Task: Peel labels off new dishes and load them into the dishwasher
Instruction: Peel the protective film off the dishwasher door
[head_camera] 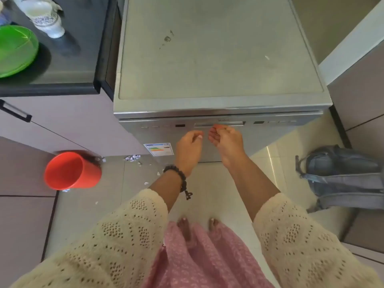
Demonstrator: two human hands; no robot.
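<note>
Head view, left hand (189, 148) and right hand (225, 142) loosely curled, near dishwasher (220, 80)

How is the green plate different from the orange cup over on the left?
The green plate is wide and shallow and lies flat on the dark counter; the orange cup is deep and tilted on its side, its mouth facing the camera. The plate sits sharp and still, while the cup looks blurred, lower down near the floor. Neither hand touches either. Both are plain, bright, single-coloured dishes.
</note>
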